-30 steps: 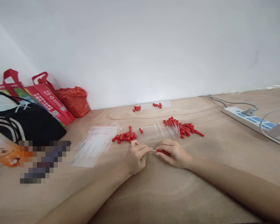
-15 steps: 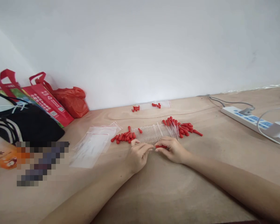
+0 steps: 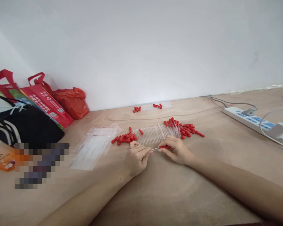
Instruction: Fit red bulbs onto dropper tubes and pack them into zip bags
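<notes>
My left hand [image 3: 138,156] is closed, its thumb and fingers pinching a thin clear dropper tube [image 3: 155,149]. My right hand [image 3: 178,151] pinches a red rubber dropper bulb [image 3: 165,147] at the tube's other end. Tube and bulb are in line and seem joined, though the fingers hide part of both. Just beyond the hands lies a row of clear dropper tubes [image 3: 147,135]. Loose red bulbs [image 3: 126,137] are heaped at its left end. At its right end several droppers with red bulbs [image 3: 188,129] lie with their bulbs pointing away to the right.
Flat clear zip bags [image 3: 91,149] lie on the wooden table [image 3: 136,194] to the left. Near the wall is another bag with droppers [image 3: 148,107]. A power strip [image 3: 247,119] with cables stands at right. Shopping bags [image 3: 46,103] and a black bag [image 3: 35,125] fill the left side.
My hands have moved slightly apart, the left one a little leftward, and more of the clear tube shows between them. Both keep their pinch.
</notes>
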Available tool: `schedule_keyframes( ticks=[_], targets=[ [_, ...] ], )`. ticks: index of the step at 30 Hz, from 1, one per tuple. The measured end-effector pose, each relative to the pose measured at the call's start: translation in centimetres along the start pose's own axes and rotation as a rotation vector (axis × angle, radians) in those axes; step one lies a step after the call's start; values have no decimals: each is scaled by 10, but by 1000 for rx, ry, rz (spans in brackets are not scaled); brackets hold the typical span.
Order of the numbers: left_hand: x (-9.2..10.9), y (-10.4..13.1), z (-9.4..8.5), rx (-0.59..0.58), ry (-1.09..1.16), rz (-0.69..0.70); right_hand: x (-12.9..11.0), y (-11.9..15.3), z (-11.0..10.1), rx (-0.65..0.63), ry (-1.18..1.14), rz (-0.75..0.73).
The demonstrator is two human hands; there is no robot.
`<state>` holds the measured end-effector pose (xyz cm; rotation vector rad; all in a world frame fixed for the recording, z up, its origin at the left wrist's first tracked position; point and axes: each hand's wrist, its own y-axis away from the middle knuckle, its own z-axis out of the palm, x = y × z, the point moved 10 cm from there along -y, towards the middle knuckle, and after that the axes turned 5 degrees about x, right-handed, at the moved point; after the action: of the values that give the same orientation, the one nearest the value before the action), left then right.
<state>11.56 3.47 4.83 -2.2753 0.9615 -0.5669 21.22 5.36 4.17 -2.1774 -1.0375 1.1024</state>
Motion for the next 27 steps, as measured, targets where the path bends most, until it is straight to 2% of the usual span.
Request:
schedule_keyframes(
  ticks=[7, 14, 16, 18, 21, 25, 27],
  targets=[
    [1, 1, 1, -26, -1, 2, -9, 0, 6, -66, -23, -63],
    [-2, 1, 3, -62, 14, -35, -7, -1, 7, -92, -112, -67],
    [-4, 0, 4, -68, 31, -55, 0, -1, 7, -87, -171, 12],
    [-8, -1, 3, -51, 44, -82, 14, 0, 9, -58, -286, 170],
    [-12, -3, 3, -26, 73, -109, 33, 6, 10, 64, -509, 415],
    [-7, -4, 6, -80, 160, -81, 40, 2, 4, 185, -629, 515],
    [-6, -5, 7, -117, 176, -89, 49, -5, -9, 237, -604, 554]
  ],
)
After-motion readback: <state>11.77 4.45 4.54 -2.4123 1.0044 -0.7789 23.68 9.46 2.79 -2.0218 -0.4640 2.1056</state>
